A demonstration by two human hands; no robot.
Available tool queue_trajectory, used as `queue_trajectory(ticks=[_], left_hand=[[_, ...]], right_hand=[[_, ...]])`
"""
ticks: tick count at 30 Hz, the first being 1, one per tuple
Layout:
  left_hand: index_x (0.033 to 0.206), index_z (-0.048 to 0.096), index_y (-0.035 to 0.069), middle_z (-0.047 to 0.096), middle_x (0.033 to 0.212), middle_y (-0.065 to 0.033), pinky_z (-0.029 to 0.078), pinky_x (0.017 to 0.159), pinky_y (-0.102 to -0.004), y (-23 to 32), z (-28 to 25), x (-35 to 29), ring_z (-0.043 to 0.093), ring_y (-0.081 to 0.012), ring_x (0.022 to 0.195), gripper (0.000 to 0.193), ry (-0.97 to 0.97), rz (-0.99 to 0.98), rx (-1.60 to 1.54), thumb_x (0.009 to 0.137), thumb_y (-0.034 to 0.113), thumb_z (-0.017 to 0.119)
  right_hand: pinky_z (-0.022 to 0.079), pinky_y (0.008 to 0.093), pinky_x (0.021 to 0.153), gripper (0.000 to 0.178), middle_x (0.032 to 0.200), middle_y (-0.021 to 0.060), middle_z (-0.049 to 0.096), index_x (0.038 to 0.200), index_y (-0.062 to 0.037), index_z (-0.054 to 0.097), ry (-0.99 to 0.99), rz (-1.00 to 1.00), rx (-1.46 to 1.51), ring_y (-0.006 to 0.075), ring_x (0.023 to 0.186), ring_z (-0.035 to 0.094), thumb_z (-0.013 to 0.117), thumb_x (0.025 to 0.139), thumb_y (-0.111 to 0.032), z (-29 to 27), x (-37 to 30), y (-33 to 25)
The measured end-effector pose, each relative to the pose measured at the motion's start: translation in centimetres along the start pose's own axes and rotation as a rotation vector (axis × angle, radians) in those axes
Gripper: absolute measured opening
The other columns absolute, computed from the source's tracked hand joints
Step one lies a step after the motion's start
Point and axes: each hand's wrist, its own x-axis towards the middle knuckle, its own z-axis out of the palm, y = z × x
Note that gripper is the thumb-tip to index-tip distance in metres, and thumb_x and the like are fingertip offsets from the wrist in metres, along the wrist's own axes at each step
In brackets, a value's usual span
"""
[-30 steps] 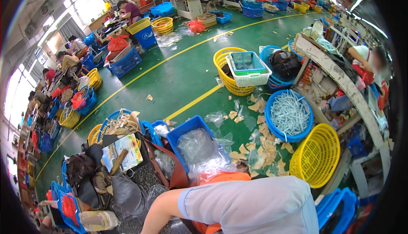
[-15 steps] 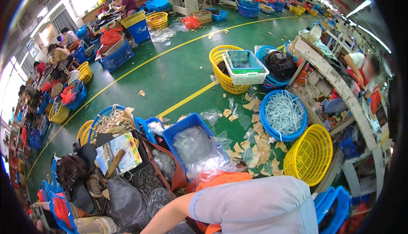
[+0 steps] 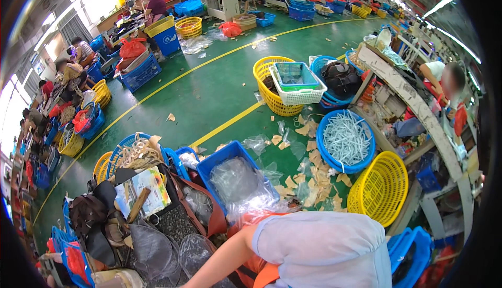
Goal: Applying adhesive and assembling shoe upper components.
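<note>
Lying beside forearm [image 3: 226, 261], fingers hidden: plastic [image 3: 194, 252]

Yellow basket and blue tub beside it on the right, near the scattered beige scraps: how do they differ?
Colour: the yellow basket is yellow, while the blue tub is blue.
Contents: the blue tub is heaped with thin pale strips; the yellow basket shows only its bare inside.
Look: the yellow basket's openwork is plain to see, whereas the strips hide the blue tub's bottom.
Both have wide, rounded mouths.
</note>
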Motion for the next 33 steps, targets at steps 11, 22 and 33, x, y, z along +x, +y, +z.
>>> queue_trajectory(ticks=[11,22,33], left_hand=[[0.12,0.065,-0.005,0.056,0.118,-0.0111,0.051,0.08,-0.0298,4.5,0.5,-2.1,0.061,-0.0196,0.097,0.032,0.024,0.038,-0.055,0.088,-0.004,0.066],[0.115,0.066,-0.006,0.061,0.107,-0.0097,0.049,0.075,-0.0323,4.9,3.8,-3.8,0.058,-0.0179,0.09,0.027,-0.032,0.113,-0.179,0.088,-0.001,0.067],[0.095,0.066,-0.002,0.064,0.085,-0.0054,0.043,0.064,-0.0253,4.0,4.4,-4.9,0.056,-0.0122,0.073,0.014,0.079,-0.23,-0.602,0.095,0.012,0.066]], right_hand=[[0.053,0.0373,0.071,0.02,0.096,0.0178,0.074,0.097,-0.0011,0.076,-0.221,-0.213,-0.091,0.0254,0.085,0.07,0.069,0.086,-0.016,-6.3,-4.8,-6.3],[0.052,0.0394,0.069,0.018,0.091,0.011,0.073,0.098,-0.0077,0.074,-0.061,-0.421,-0.229,0.0306,0.082,0.067,0.062,0.089,-0.017,-7.5,-9.7,-4.6],[0.05,0.0398,0.073,0.018,0.09,0.0139,0.067,0.091,-0.0041,0.067,0.071,-0.507,-0.357,0.0309,0.084,0.064,0.06,0.091,-0.021,-7.1,-11.7,-5.6]])
